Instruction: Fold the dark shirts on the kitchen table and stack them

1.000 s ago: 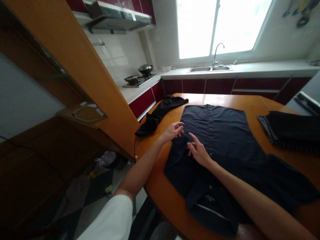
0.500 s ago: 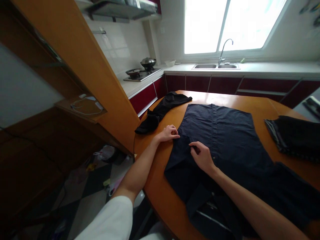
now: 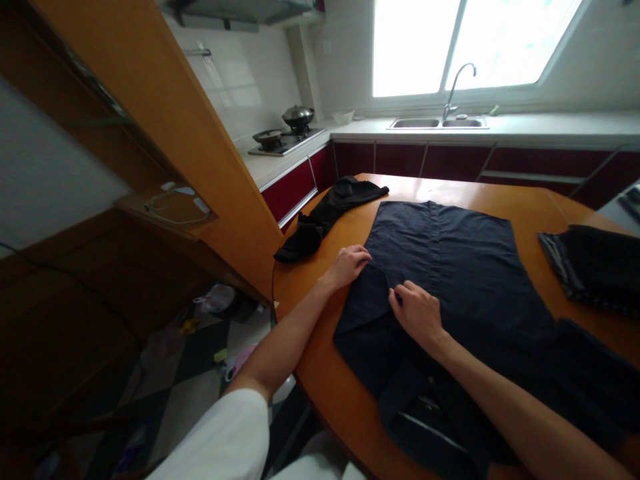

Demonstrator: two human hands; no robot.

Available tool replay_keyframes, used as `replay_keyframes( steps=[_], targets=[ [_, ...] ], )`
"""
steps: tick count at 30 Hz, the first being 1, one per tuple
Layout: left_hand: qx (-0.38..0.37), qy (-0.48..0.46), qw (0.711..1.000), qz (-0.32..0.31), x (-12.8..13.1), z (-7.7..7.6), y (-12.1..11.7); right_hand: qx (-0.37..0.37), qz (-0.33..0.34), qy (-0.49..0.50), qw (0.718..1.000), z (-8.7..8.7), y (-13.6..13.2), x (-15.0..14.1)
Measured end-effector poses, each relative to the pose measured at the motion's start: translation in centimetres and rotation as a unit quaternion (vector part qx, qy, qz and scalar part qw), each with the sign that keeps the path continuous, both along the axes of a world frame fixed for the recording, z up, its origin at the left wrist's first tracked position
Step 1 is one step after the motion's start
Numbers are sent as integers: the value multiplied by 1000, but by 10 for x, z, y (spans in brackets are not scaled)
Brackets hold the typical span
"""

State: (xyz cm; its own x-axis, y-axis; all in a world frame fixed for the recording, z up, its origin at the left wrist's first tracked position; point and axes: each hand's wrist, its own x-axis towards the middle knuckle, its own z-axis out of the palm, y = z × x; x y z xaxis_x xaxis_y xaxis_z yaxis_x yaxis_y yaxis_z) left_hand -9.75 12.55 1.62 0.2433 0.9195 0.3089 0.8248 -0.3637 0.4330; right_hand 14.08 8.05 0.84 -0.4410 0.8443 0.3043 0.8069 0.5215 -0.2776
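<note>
A dark navy button-up shirt [image 3: 470, 267] lies spread on the wooden table [image 3: 325, 380], its hem toward the window and its collar toward me. At the shirt's left edge, my left hand [image 3: 349, 265] is closed with its fingertips pinching the cloth. My right hand [image 3: 417, 313] rests over the left part of the front, thumb and fingers closed on a bit of the same fabric. The left sleeve lies bunched below both hands, and the other sleeve stretches off to the lower right.
Black clothing [image 3: 330, 213] lies crumpled at the table's far left. Folded dark clothes [image 3: 600, 263] sit at the right. Beyond the table are a sink [image 3: 415, 124], a gas stove [image 3: 285, 142] with pans, and red cabinets. Bags and litter [image 3: 217, 300] lie on the tiled floor.
My left hand has closed its fingertips onto the shirt's edge. The right hand's fingers have drawn tighter on the cloth. The camera view has tipped slightly.
</note>
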Motion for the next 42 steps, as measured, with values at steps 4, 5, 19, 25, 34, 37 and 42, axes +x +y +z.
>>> replay_keyframes(
  steps=[4,5,19,25,34,37,42],
  targets=[
    [-5,-4,1000,18,14,-8,-30,19,80,73,994,-9,9,-1],
    [-9,6,1000,28,16,-13,-38,14,107,82,991,-13,12,-2],
    [-77,142,987,-11,19,-30,-88,-30,155,-54,986,-40,12,-8],
    [-112,162,978,-65,11,-15,-148,-32,157,-41,986,-39,13,-9],
    [-140,164,973,-79,5,-11,-208,-35,152,-37,987,-37,12,-8],
    [-151,128,976,-85,0,-10,-217,-31,149,-53,987,-37,12,-8],
    [-99,-25,995,16,-16,4,-176,-33,148,-68,986,-35,12,-8]
  ],
)
